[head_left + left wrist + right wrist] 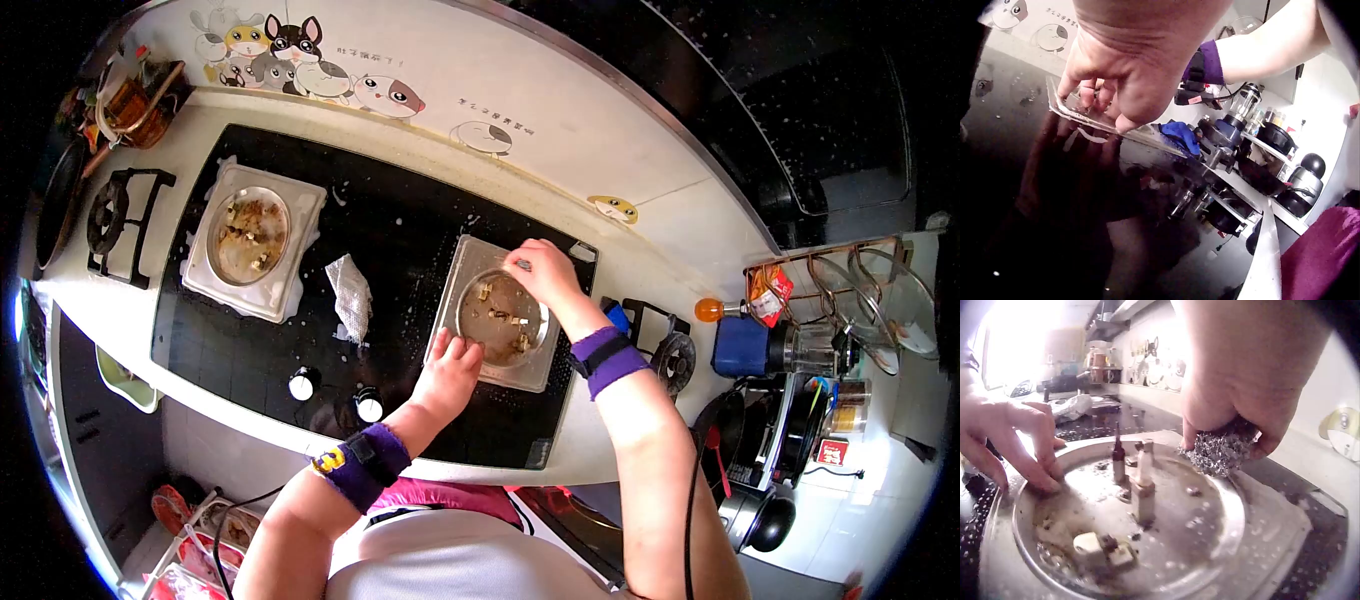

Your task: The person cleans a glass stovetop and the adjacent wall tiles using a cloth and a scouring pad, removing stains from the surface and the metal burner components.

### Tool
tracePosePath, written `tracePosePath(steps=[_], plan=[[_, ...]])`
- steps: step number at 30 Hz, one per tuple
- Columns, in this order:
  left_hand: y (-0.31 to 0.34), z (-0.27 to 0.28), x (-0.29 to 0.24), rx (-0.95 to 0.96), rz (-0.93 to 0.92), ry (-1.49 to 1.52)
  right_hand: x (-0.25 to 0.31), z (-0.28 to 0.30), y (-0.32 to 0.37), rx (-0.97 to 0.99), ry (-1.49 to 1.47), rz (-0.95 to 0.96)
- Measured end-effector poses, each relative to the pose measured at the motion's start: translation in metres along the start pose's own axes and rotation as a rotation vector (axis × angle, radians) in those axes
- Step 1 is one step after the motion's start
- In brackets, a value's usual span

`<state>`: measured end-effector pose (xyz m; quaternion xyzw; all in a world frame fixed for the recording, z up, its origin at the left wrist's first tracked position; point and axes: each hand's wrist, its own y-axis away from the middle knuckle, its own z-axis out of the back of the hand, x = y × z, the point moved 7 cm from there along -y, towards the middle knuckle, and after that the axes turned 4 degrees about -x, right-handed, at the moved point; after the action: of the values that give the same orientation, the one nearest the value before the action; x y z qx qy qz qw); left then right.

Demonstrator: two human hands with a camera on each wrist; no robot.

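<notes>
My right hand [545, 272] grips a steel wool scourer [1222, 452] at the far right rim of a round burner pan. That stained metal burner pan [487, 335] is set in a square metal surround [456, 262] on the black glass hob. Burner posts [1143, 499] and pale blocks [1089, 545] stand up inside it. My left hand [447, 380] rests on the near left edge of the surround, fingers spread and bent, fingertips at the pan's rim. In the left wrist view, the thumb and fingers of the left hand [1129, 81] lie along the surround's edge.
A second dirty burner pan [248, 236] sits on the left, with crumpled foil [350, 298] between the two. Two knobs [368, 404] are at the front. Pan supports [125, 225] stand beside the hob, and a blue cloth [1180, 137] lies on the right.
</notes>
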<state>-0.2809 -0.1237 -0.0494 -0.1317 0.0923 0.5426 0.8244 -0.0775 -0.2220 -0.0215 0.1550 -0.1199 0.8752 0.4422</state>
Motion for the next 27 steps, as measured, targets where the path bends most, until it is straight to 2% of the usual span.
tracePosePath(steps=[1, 2, 6, 7, 9, 11, 13, 17, 20, 23, 27], plan=[[0.0, -0.001, -0.001, -0.004, 0.004, 0.009, 0.015, -0.001, -0.003, -0.041, -0.021, 0.054], [0.0, -0.003, 0.0, -0.01, 0.009, 0.018, 0.023, -0.005, -0.005, 0.007, 0.005, 0.038], [-0.001, 0.001, 0.0, 0.017, -0.005, -0.016, 0.001, 0.006, 0.003, 0.005, -0.015, 0.011], [-0.001, 0.001, 0.0, 0.014, -0.008, -0.016, -0.007, 0.008, 0.006, 0.014, 0.008, -0.045], [0.0, 0.0, -0.001, 0.001, -0.003, -0.005, -0.005, 0.003, 0.006, -0.015, 0.03, -0.032], [0.0, -0.004, 0.0, -0.025, 0.017, 0.014, 0.021, -0.002, 0.0, -0.087, -0.052, 0.064], [-0.002, 0.001, 0.0, 0.03, 0.014, 0.0, 0.028, -0.008, -0.002, -0.071, -0.031, 0.076], [0.0, -0.002, 0.0, 0.034, -0.005, -0.003, -0.005, 0.004, 0.009, -0.066, -0.038, -0.007], [0.001, -0.002, -0.001, -0.045, 0.006, 0.01, 0.018, 0.0, 0.002, -0.093, -0.035, 0.034], [0.001, 0.0, 0.0, -0.062, 0.001, 0.009, 0.036, -0.005, -0.002, -0.025, -0.086, 0.061], [0.001, -0.002, 0.001, -0.013, -0.01, 0.002, -0.004, 0.007, 0.005, -0.011, -0.058, -0.06]])
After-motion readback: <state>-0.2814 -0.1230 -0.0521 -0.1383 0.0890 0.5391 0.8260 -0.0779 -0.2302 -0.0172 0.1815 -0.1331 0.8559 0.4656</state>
